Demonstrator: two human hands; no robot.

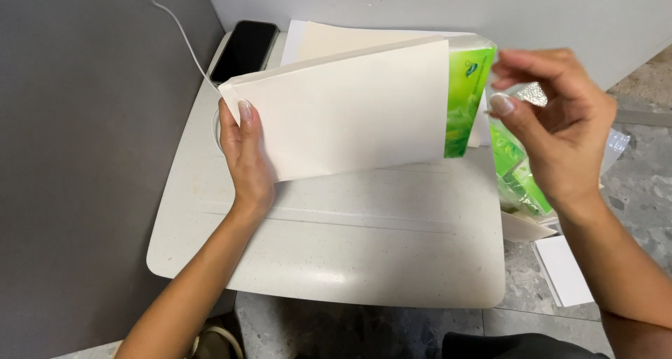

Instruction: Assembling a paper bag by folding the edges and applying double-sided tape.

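At the upper left of the frame a dark phone point(244, 49) lies on the pale surface point(336, 254). Just right of it, the left hand point(246, 159) is clamped on the lower left edge of a white envelope point(343, 114), held tilted at centre. A green packet point(467, 100) is seen sticking out of its right end; the mouth is best kept wide. The right hand point(553, 131) is pinched around the packet's plastic end.

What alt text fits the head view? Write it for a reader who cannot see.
A left hand holds a white envelope above a small table, with a green packet sticking out of its open end by the right hand. A black phone lies behind.
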